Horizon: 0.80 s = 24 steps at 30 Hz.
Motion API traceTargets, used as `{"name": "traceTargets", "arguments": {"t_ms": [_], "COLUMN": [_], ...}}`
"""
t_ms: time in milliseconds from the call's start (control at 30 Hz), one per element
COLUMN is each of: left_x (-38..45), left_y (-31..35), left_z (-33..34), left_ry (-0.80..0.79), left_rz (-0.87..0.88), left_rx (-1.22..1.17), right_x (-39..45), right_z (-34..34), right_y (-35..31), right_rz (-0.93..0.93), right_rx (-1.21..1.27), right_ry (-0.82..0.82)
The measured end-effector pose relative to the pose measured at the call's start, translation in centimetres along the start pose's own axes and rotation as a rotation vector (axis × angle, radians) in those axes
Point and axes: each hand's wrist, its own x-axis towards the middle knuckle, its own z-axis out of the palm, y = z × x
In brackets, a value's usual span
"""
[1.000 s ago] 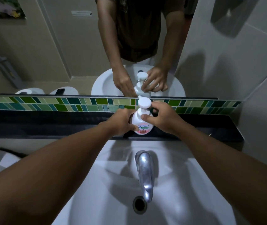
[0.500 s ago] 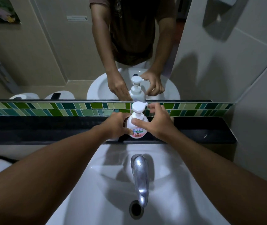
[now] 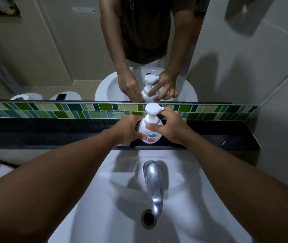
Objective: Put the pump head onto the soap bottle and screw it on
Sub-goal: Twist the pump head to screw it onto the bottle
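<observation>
A white soap bottle (image 3: 152, 135) with a pink label stands upright on the black ledge (image 3: 52, 134) behind the basin. The white pump head (image 3: 152, 108) sits on top of it, nozzle pointing right. My left hand (image 3: 127, 129) wraps the bottle's left side. My right hand (image 3: 172, 124) is around the pump's collar, thumb in front at the neck and fingers behind it below the nozzle. The bottle's lower right is hidden by my right hand.
A chrome tap (image 3: 153, 185) reaches over the white basin (image 3: 104, 207) and its drain (image 3: 148, 219) just below the ledge. A green mosaic tile strip (image 3: 52, 111) and a mirror (image 3: 52, 50) back the ledge. A tiled wall (image 3: 271, 85) closes the right side.
The pump's nozzle has swung round to point right. My right fingers have shifted around the collar, and my left hand has kept its hold on the bottle.
</observation>
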Motion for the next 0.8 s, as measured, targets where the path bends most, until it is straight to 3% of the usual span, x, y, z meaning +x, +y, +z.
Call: {"name": "traceTargets", "arguments": {"t_ms": [200, 300, 400, 533, 633, 800], "left_x": [-0.1, 0.0, 0.2, 0.3, 0.3, 0.3], "left_y": [0.0, 0.2, 0.1, 0.0, 0.0, 0.0], "left_z": [0.0, -0.1, -0.4, -0.4, -0.4, -0.3], "left_ry": [0.014, 0.012, -0.013, -0.015, -0.012, -0.020], "left_rz": [0.018, 0.020, 0.043, 0.010, -0.004, 0.006], "left_rx": [0.019, 0.027, 0.051, 0.024, 0.026, 0.019], "right_x": [-0.5, -1.0, -1.4, -1.0, 0.5, 2.1], "right_z": [2.3, 3.3, 2.9, 0.1, -2.1, -3.4], "right_y": [-2.0, -3.1, -2.7, -0.6, -0.1, -0.3], "right_rz": [0.113, 0.220, 0.251, 0.020, -0.139, -0.178], "right_rx": [-0.053, -0.089, -0.030, 0.087, 0.046, -0.030], "right_ry": [0.343, 0.402, 0.293, 0.137, -0.028, -0.219]}}
